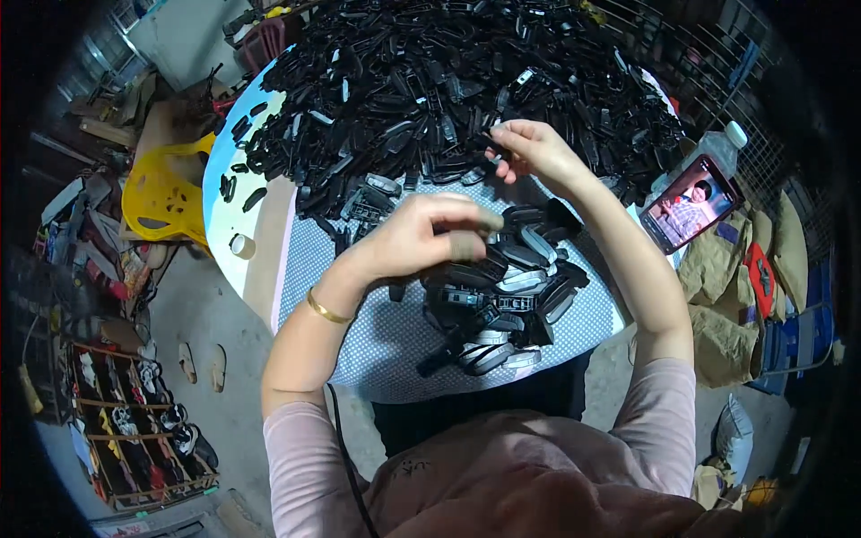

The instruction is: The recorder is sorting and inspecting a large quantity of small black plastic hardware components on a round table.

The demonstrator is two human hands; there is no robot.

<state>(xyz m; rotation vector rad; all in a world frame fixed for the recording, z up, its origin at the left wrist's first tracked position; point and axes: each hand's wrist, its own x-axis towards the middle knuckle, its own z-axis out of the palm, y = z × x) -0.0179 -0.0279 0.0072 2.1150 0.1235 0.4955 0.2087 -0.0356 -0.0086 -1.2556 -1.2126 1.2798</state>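
Note:
A big heap of small black plastic parts (466, 81) covers the far half of a round table (224, 170). A smaller stack of black parts with silver inserts (511, 296) lies on a dotted cloth (377, 341) near me. My left hand (421, 238) hovers over this stack, fingers curled around a black part, with tape on two fingertips. My right hand (534, 152) reaches to the edge of the big heap and pinches a small black part between its fingertips.
A phone (689, 203) showing a video leans against a water bottle (717, 148) at the right. A roll of tape (242, 245) sits on the table's left edge. A yellow plastic chair (166, 193) and a shoe rack (134, 421) stand to the left.

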